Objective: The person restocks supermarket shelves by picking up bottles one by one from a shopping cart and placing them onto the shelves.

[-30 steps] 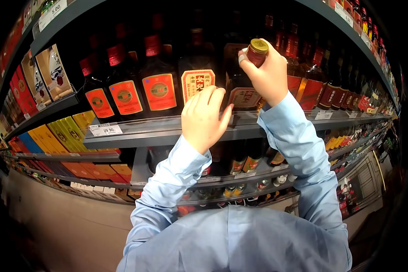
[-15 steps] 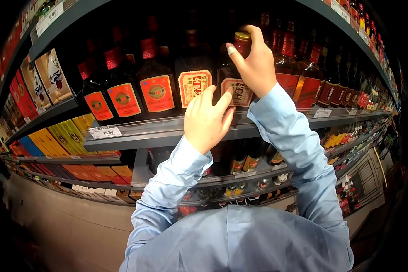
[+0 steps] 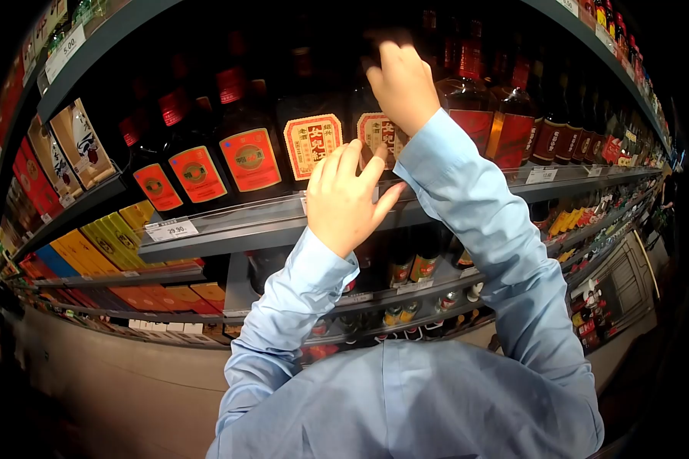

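Note:
My left hand (image 3: 344, 197) is open, with its fingers apart in front of the shelf edge and overlapping the lower parts of two dark bottles with cream and red labels. One labelled bottle (image 3: 312, 145) stands left of centre. The other (image 3: 375, 131) is partly behind my left fingertips and beneath my right hand (image 3: 403, 80). My right hand is raised near that bottle's top, its fingers bent and blurred against the dark; whether they touch the cap is hidden.
Dark bottles with orange labels (image 3: 250, 159) stand to the left, and red-labelled bottles (image 3: 469, 126) to the right. A price tag (image 3: 171, 230) hangs on the shelf edge (image 3: 230, 233). Yellow boxes (image 3: 115, 239) fill a lower shelf.
My right hand has moved left and up from around the right bottle's cap. That bottle has gone from raised and tilted to standing beside the other. My left hand has stayed nearly in place.

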